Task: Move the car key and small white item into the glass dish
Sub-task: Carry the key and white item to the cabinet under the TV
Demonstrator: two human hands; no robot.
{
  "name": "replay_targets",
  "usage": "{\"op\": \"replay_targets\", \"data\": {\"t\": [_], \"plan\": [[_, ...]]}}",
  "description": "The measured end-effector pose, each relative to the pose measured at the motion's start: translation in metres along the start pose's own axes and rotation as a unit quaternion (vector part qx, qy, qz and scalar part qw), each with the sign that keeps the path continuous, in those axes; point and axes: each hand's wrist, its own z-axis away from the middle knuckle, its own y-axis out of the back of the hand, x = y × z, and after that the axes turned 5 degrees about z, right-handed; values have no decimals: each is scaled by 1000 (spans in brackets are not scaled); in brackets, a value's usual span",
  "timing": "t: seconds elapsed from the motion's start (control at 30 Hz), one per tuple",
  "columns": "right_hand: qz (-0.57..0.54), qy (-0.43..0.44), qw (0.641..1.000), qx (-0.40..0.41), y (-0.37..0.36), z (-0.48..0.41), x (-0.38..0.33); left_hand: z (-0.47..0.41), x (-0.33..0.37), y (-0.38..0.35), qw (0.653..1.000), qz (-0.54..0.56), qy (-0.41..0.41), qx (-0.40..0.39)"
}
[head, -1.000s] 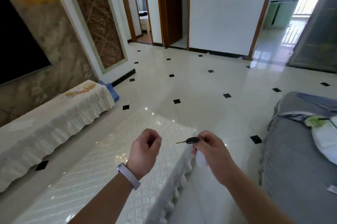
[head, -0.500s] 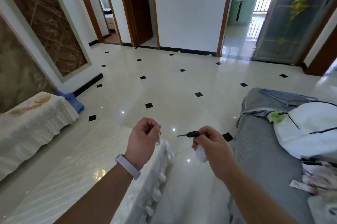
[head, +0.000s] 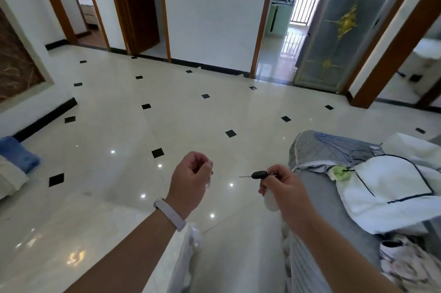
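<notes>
My right hand pinches a black car key with its metal blade pointing left. A white oval tag hangs below the same fingers. My left hand, with a white band on the wrist, is curled into a fist at chest height. A small whitish item peeks out at its fingertips. Both hands are held in the air over the tiled floor, about a hand's width apart. No glass dish is in view.
A grey sofa with a white garment and other clothes fills the right side. A low table with a white lace-edged cover lies under my left arm. A blue cloth sits far left. Open doorways stand ahead across the glossy floor.
The view has swung to the right, so the low table and covered bench slid off to the left and more sofa shows. Both hands keep the same grip and pose.
</notes>
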Motion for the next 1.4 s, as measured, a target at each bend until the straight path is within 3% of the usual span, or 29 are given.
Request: {"op": "replay_targets", "data": {"t": [0.47, 0.73, 1.03, 1.4], "plan": [[10, 7, 1000, 9, -33, -155, -23, -169, -21, 5, 999, -30, 5, -8], [-53, 0, 997, -56, -47, -290, -18, -272, -42, -11, 996, -74, 11, 50], [-56, 15, 993, -105, -23, -452, -43, -394, -29, -77, 990, -99, 1, 101], [-59, 5, 983, -172, -62, -552, -42, -472, -46, -66, 978, -131, 22, 158]]}}
